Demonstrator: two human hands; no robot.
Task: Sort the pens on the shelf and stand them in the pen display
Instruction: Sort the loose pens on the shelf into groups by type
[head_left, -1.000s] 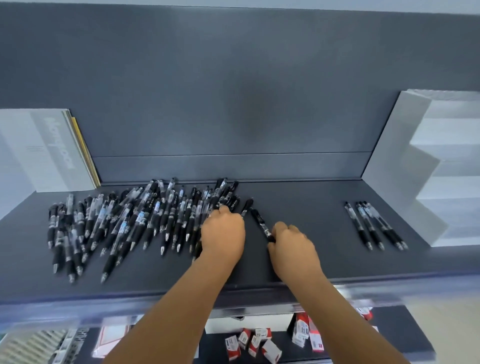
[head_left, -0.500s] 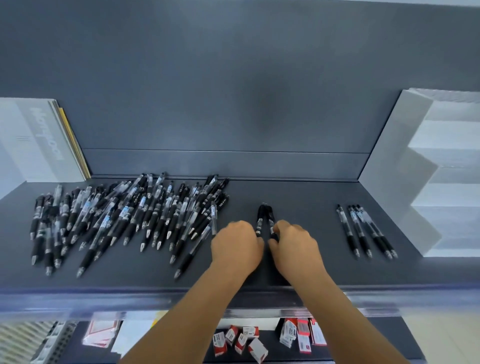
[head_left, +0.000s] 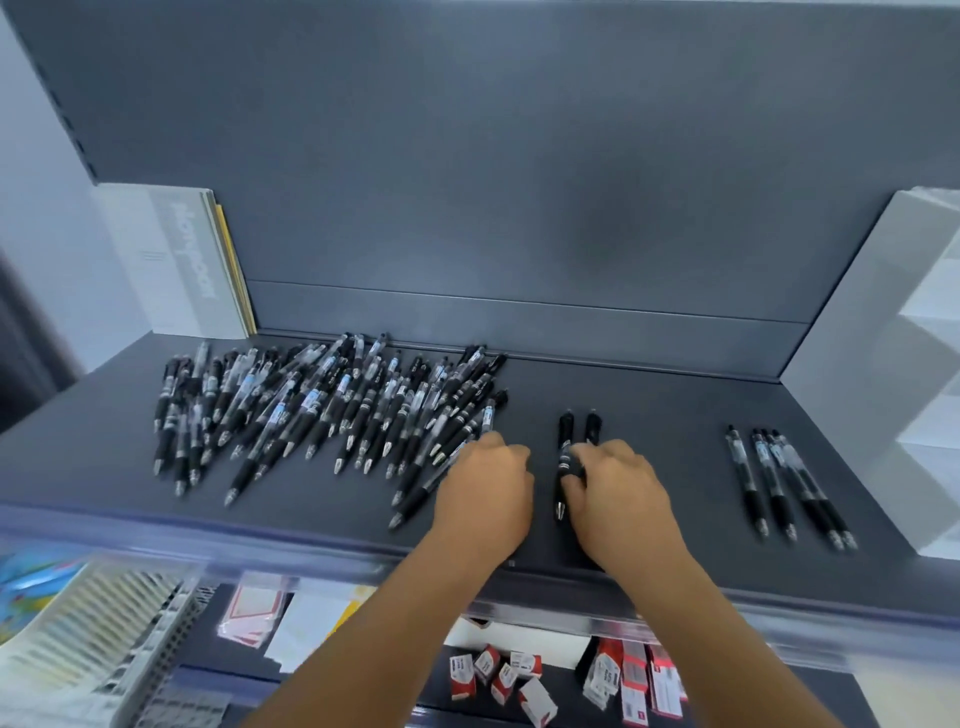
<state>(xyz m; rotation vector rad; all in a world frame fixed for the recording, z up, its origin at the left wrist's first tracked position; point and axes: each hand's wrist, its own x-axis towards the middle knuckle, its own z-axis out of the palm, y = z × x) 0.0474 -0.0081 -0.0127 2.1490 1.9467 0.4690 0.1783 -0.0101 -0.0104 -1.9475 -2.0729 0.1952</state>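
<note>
A big heap of black pens (head_left: 332, 410) lies on the dark grey shelf (head_left: 649, 410), left of the middle. My left hand (head_left: 485, 499) rests with curled fingers at the heap's right edge, over the tips of a few pens. Two black pens (head_left: 566, 441) lie side by side in the middle, pointing away from me. My right hand (head_left: 621, 493) has its fingers closed on their lower halves. Several more pens (head_left: 779, 478) lie in a neat row at the right. The white stepped pen display (head_left: 893, 395) stands at the shelf's right end.
A stack of grey and yellow notebooks (head_left: 182, 260) leans upright at the back left. Below the shelf's front edge, a lower shelf holds small red-and-white boxes (head_left: 498, 670), packets (head_left: 634, 680) and a white slatted rack (head_left: 93, 634).
My left hand has gone back left from the two middle pens to the heap's edge. My right hand stays on the two pens, which now lie straighter. The camera view shifted.
</note>
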